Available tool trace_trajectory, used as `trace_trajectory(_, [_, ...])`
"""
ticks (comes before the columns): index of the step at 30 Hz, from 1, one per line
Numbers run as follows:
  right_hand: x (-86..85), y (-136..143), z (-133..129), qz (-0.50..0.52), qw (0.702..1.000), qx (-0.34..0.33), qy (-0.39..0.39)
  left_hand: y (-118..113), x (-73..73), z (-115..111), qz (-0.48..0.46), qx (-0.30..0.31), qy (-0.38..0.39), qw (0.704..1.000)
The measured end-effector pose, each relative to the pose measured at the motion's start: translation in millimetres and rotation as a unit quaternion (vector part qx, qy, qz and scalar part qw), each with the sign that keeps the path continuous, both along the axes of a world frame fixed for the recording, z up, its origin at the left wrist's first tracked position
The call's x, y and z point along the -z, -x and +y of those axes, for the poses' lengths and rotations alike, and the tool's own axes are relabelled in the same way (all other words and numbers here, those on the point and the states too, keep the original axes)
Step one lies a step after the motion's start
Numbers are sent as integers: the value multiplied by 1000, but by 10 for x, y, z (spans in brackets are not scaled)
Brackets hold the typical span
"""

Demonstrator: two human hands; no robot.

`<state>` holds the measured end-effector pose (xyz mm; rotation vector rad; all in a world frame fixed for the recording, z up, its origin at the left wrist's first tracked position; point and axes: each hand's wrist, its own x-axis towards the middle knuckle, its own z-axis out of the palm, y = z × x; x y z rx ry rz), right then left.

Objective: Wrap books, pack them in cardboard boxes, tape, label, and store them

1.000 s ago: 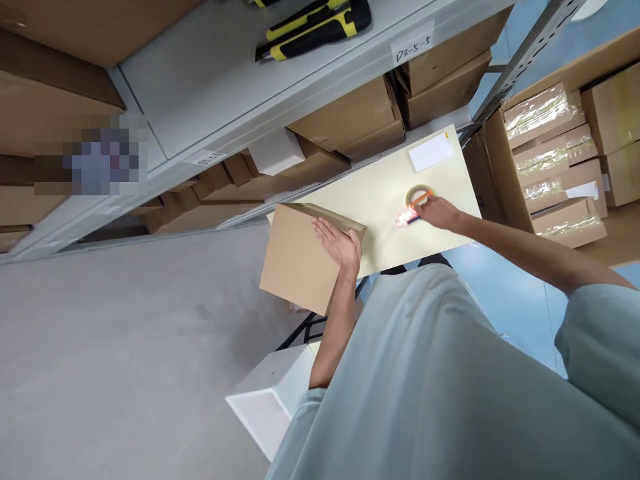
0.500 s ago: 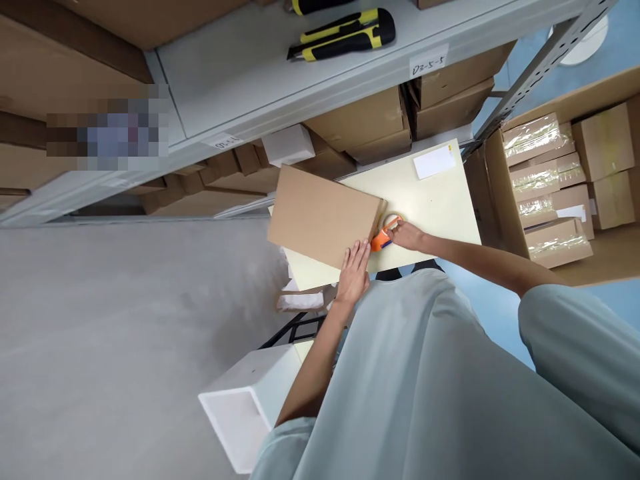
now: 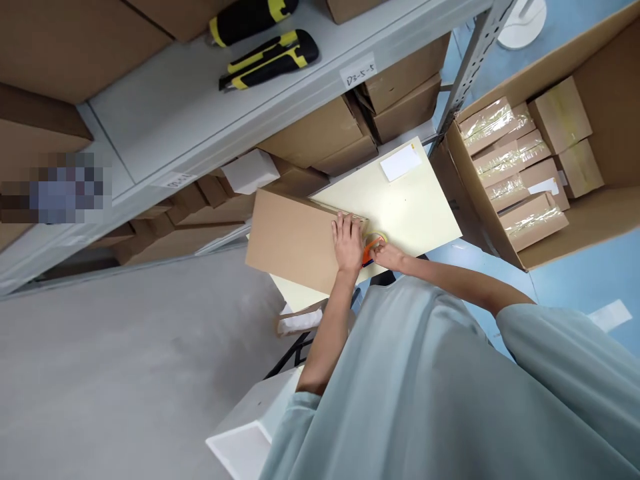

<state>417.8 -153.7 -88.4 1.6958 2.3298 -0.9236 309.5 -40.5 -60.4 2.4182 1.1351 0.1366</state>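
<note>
A flat brown cardboard box (image 3: 295, 237) lies on the pale yellow tabletop (image 3: 425, 213). My left hand (image 3: 349, 243) rests on the box's right end, fingers stretched out and pointing away from me. Just right of it, my right hand (image 3: 389, 255) is closed around an orange tape dispenser (image 3: 371, 248) fitted with a tape roll. The dispenser is against the box's right edge; my left hand hides part of that edge, so I cannot see the tape's contact with it. A white label sheet (image 3: 400, 162) lies on the tabletop's far right part.
A grey metal shelf (image 3: 175, 120) runs along the far side, with two yellow-black utility knives (image 3: 270, 60) on it and brown boxes below. At right, a large open carton (image 3: 530, 263) holds several taped boxes (image 3: 535, 220). A white bin (image 3: 250, 413) stands near left.
My left hand has moved from the box's near corner up onto its right end. My right hand still holds the dispenser by that edge. The whole view has shifted.
</note>
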Motion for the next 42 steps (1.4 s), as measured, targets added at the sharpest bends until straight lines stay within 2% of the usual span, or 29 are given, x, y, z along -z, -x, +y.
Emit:
trace_trajectory(4, [1,-230,-266,25,999,6,23,162,60,-44,-9,14,-3,1000])
trace_trajectory(8, [-25,-944,-559,5,998,24,51,198,109,-60,-21,15,-12,1000])
trace_trajectory(11, [-43,-1558,-492,-69,994,67,50,218,119,-117,-22,31,-14,999])
trace_trajectory(14, [-59,-1850,-184,-120,988,95,20,274,91,-236,-11,67,-9,998])
trace_trajectory(18, [-118,-1698,202,-122,990,76,12,356,64,-411,15,99,-7,995])
trace_trajectory(23, [-291,-1445,271,-96,992,83,28,322,99,-520,35,73,-28,996])
trace_trajectory(28, [-496,-1253,272,-80,987,129,61,221,87,-537,48,60,-43,996])
trace_trajectory(34, [-679,-863,615,-107,967,216,81,186,56,-580,14,46,-16,999])
trace_trajectory(38, [-974,-786,756,-110,955,270,52,176,-58,-552,-32,44,-49,997])
trace_trajectory(42, [-1379,-790,723,-97,953,286,-20,114,-324,-426,-108,12,-106,988])
